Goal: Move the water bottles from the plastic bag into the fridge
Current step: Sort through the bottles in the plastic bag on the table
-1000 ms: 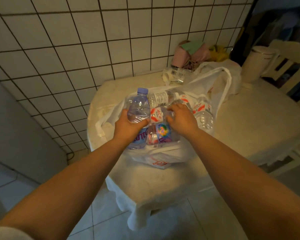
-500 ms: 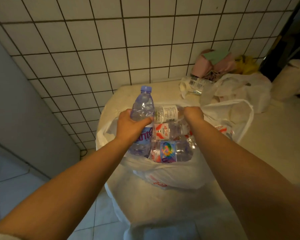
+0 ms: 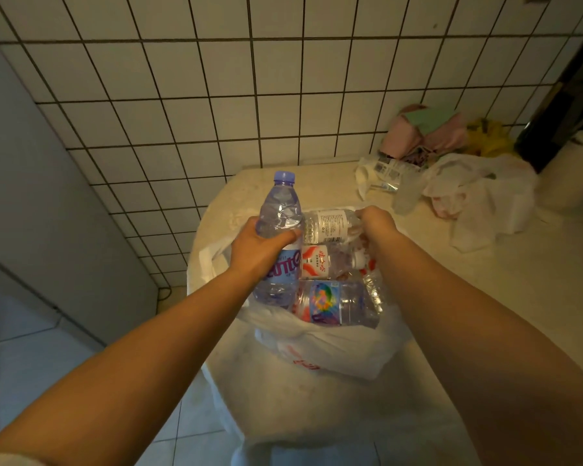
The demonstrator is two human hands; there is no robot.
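Observation:
A white plastic bag (image 3: 334,351) lies open on the table (image 3: 485,297) with several water bottles in it. My left hand (image 3: 260,250) grips an upright bottle with a purple cap (image 3: 280,210) at its middle. My right hand (image 3: 376,223) holds the neck end of a white-labelled bottle (image 3: 327,225) lying at the far side of the bag. Below that lie a red-and-white labelled bottle (image 3: 320,264) and a bottle with a colourful label (image 3: 330,302). No fridge shows in this view.
A tiled wall (image 3: 249,79) rises behind the table. At the back right lie crumpled white bags (image 3: 478,196), a clear packet (image 3: 384,169), and pink (image 3: 424,129) and yellow (image 3: 488,136) items. A grey surface (image 3: 31,196) stands at the left.
The view has swung left and drawn closer. My right hand moved from the middle bottles to the far white-labelled bottle's neck. My left hand keeps its grip on the purple-capped bottle.

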